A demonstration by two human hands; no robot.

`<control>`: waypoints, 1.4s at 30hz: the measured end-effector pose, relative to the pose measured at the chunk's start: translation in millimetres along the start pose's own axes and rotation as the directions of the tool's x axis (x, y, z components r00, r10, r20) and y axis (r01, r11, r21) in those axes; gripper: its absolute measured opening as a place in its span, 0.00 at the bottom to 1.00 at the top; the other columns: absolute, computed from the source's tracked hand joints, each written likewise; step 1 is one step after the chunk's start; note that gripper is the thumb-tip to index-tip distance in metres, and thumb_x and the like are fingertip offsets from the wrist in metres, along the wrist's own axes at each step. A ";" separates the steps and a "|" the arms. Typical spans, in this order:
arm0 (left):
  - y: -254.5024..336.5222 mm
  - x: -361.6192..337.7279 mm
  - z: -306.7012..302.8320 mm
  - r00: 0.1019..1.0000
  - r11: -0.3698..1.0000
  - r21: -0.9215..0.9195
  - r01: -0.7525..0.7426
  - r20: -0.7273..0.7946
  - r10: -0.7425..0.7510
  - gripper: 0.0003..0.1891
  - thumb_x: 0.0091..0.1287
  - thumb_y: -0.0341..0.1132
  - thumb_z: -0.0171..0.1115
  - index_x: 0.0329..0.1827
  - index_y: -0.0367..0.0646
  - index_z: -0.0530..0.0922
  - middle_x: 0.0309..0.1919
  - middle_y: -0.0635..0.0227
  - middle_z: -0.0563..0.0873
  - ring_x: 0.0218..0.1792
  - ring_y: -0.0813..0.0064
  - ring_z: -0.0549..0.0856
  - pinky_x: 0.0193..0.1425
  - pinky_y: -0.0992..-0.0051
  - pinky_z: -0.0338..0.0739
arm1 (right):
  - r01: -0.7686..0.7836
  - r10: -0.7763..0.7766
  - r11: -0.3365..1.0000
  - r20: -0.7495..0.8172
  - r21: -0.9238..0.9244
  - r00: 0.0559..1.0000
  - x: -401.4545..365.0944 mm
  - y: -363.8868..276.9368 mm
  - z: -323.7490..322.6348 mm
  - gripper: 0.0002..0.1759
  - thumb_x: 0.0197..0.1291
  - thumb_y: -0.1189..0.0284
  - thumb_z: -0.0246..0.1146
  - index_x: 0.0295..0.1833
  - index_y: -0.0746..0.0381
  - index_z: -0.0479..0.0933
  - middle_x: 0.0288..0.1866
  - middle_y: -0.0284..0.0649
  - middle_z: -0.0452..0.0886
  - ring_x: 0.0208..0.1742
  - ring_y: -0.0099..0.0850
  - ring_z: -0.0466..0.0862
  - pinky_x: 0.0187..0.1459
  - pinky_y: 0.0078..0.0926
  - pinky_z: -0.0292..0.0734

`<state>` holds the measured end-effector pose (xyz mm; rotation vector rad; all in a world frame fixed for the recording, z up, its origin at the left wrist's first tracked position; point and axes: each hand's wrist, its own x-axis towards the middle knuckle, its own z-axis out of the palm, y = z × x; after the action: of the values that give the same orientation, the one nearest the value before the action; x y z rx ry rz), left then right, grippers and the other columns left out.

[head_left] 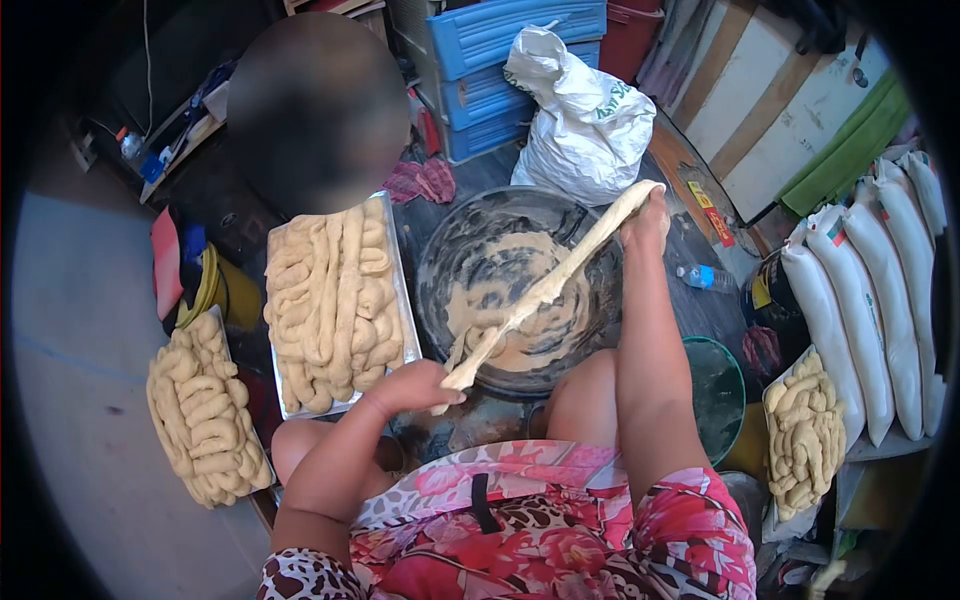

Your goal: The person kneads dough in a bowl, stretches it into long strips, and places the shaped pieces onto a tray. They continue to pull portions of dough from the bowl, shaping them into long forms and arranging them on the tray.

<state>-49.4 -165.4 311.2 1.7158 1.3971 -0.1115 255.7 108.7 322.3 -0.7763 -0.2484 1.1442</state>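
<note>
Dough strip (545, 290) stretched taut on a diagonal above the big bowl (440, 250). The left hand (415, 385) is closed on its low end at the near rim and the right hand (648, 222) is fisted on its high end past the far rim. Tight space: tray (408, 300) just beside the bowl's left edge, green basin (722, 395) by the right knee, white bag (585, 125) behind. Open room only on the bare floor (80, 350) at far left. Counts: one strip, one bowl, three heaps of twisted dough: on the tray (335, 300), left (205, 415), right (805, 435). At least four sacks (865, 300), one bottle (700, 276).
</note>
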 end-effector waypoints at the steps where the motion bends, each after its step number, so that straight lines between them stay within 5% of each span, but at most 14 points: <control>1: -4.1 -4.2 4.5 0.999 0.998 -0.028 -0.048 -0.009 0.048 0.25 0.57 0.55 0.58 0.36 0.36 0.81 0.31 0.51 0.83 0.34 0.56 0.82 0.39 0.63 0.73 | 0.002 -0.002 1.000 -0.005 0.002 1.000 4.7 1.0 -5.6 0.19 0.66 0.61 0.52 0.49 0.68 0.70 0.43 0.42 0.75 0.42 0.34 0.77 0.46 0.35 0.73; 7: -7.5 -24.2 10.5 0.977 0.990 0.129 -0.055 0.211 0.027 0.25 0.55 0.54 0.62 0.35 0.36 0.80 0.30 0.51 0.83 0.33 0.55 0.82 0.39 0.62 0.72 | 0.181 -0.194 0.971 -0.071 -0.157 0.978 28.4 0.4 -33.4 0.18 0.67 0.61 0.53 0.50 0.66 0.70 0.44 0.43 0.76 0.44 0.36 0.79 0.47 0.37 0.76; 9: -11.1 -25.9 19.7 0.978 0.994 0.103 -0.048 0.206 0.026 0.22 0.54 0.51 0.65 0.36 0.36 0.81 0.31 0.52 0.83 0.33 0.58 0.82 0.40 0.65 0.73 | 0.199 -0.201 0.977 -0.014 -0.076 0.980 39.5 7.8 -41.6 0.17 0.67 0.63 0.53 0.51 0.66 0.69 0.43 0.42 0.76 0.42 0.35 0.79 0.46 0.36 0.77; 13: -2.7 -21.3 19.3 0.982 0.984 -0.175 -0.042 0.172 0.072 0.18 0.57 0.42 0.66 0.44 0.37 0.80 0.35 0.58 0.85 0.36 0.71 0.82 0.44 0.73 0.74 | 0.097 -0.051 0.927 0.133 -0.362 0.990 34.2 23.6 -43.0 0.16 0.63 0.62 0.55 0.47 0.64 0.72 0.41 0.39 0.74 0.39 0.29 0.75 0.41 0.28 0.73; 16: 1.6 -10.0 20.9 0.967 0.736 -0.650 -0.186 -0.254 0.021 0.16 0.58 0.40 0.68 0.41 0.38 0.79 0.33 0.74 0.82 0.34 0.85 0.77 0.39 0.79 0.73 | 0.299 -0.157 0.851 0.335 -0.432 0.929 55.5 40.9 -53.3 0.17 0.61 0.62 0.55 0.47 0.64 0.72 0.40 0.38 0.73 0.43 0.28 0.72 0.45 0.29 0.69; 23: 49.6 42.6 -5.2 0.812 0.414 -0.776 -0.476 -0.568 -0.131 0.17 0.65 0.31 0.56 0.57 0.36 0.70 0.38 0.65 0.83 0.41 0.80 0.80 0.45 0.78 0.75 | 0.126 -0.030 0.983 0.567 -0.132 0.823 13.7 21.5 -15.4 0.14 0.62 0.69 0.53 0.52 0.62 0.70 0.46 0.36 0.75 0.47 0.27 0.73 0.50 0.28 0.68; 25: 48.0 69.0 3.4 0.782 0.320 -0.819 -0.476 -0.561 -0.272 0.21 0.65 0.28 0.54 0.61 0.37 0.65 0.38 0.64 0.82 0.42 0.78 0.80 0.45 0.77 0.75 | 0.072 0.283 0.633 0.317 -0.771 0.905 13.6 19.9 -23.1 0.19 0.57 0.70 0.54 0.55 0.63 0.68 0.47 0.38 0.75 0.47 0.30 0.74 0.54 0.33 0.67; 27: 24.3 104.0 20.8 0.816 0.271 -0.856 -0.440 -0.507 -0.276 0.20 0.64 0.28 0.54 0.60 0.36 0.67 0.38 0.64 0.81 0.41 0.77 0.80 0.46 0.77 0.74 | 0.155 0.375 0.262 0.248 -0.953 0.893 33.7 46.0 -63.8 0.29 0.51 0.65 0.60 0.59 0.65 0.66 0.53 0.45 0.75 0.54 0.37 0.75 0.58 0.34 0.66; 29: 0.7 139.3 51.7 0.801 0.156 -0.890 -0.429 -0.455 -0.390 0.19 0.63 0.29 0.56 0.58 0.36 0.69 0.39 0.66 0.81 0.40 0.76 0.80 0.46 0.76 0.75 | 0.122 0.364 -0.134 0.066 -0.984 0.929 57.1 78.2 -109.8 0.38 0.43 0.65 0.65 0.63 0.66 0.64 0.57 0.51 0.74 0.60 0.42 0.73 0.58 0.33 0.67; 33: -36.4 163.2 107.4 0.834 0.078 -0.934 -0.348 -0.346 -0.429 0.17 0.65 0.34 0.57 0.55 0.37 0.71 0.41 0.65 0.80 0.40 0.75 0.80 0.47 0.75 0.76 | 0.307 0.522 -0.439 0.038 -0.844 0.852 44.1 98.6 -135.5 0.32 0.41 0.66 0.66 0.55 0.67 0.73 0.54 0.54 0.77 0.56 0.43 0.77 0.56 0.33 0.71; 34: -38.3 163.1 114.7 0.852 -0.108 -0.928 -0.356 -0.276 -0.445 0.17 0.66 0.37 0.56 0.54 0.37 0.72 0.42 0.65 0.80 0.40 0.74 0.80 0.47 0.74 0.76 | 0.301 0.527 -0.441 0.027 -0.846 0.849 40.0 109.4 -141.7 0.32 0.41 0.66 0.66 0.55 0.67 0.73 0.54 0.54 0.77 0.56 0.43 0.77 0.56 0.33 0.71; 36: -62.6 163.3 129.7 0.919 -0.434 -0.859 -0.273 -0.101 -0.380 0.19 0.70 0.43 0.52 0.55 0.38 0.72 0.45 0.64 0.80 0.43 0.73 0.81 0.49 0.71 0.76 | 0.653 0.775 -0.460 0.086 -0.602 0.626 38.3 145.3 -163.2 0.28 0.42 0.62 0.67 0.49 0.66 0.77 0.53 0.53 0.78 0.55 0.41 0.78 0.54 0.33 0.73; 39: -117.3 192.1 168.7 0.824 -0.319 -0.837 -0.444 -0.241 -0.513 0.18 0.71 0.39 0.49 0.58 0.37 0.70 0.48 0.63 0.79 0.46 0.72 0.80 0.51 0.71 0.76 | 0.666 0.891 -0.407 -0.110 -0.626 0.441 5.8 212.8 -227.5 0.28 0.42 0.60 0.67 0.49 0.66 0.77 0.52 0.52 0.78 0.54 0.41 0.79 0.54 0.33 0.73; 42: -69.4 170.2 123.4 0.670 -0.024 -0.867 -0.497 -0.366 -0.646 0.23 0.70 0.30 0.49 0.67 0.39 0.60 0.58 0.60 0.73 0.54 0.70 0.76 0.60 0.71 0.69 | 0.509 0.842 -0.422 -0.117 -0.750 0.526 -47.6 277.7 -313.0 0.29 0.43 0.57 0.68 0.48 0.65 0.78 0.52 0.51 0.79 0.53 0.40 0.79 0.53 0.34 0.74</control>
<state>9.1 -124.3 101.7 0.1420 1.3887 1.4987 207.5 -13.2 -77.9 -1.9787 -2.5287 1.5438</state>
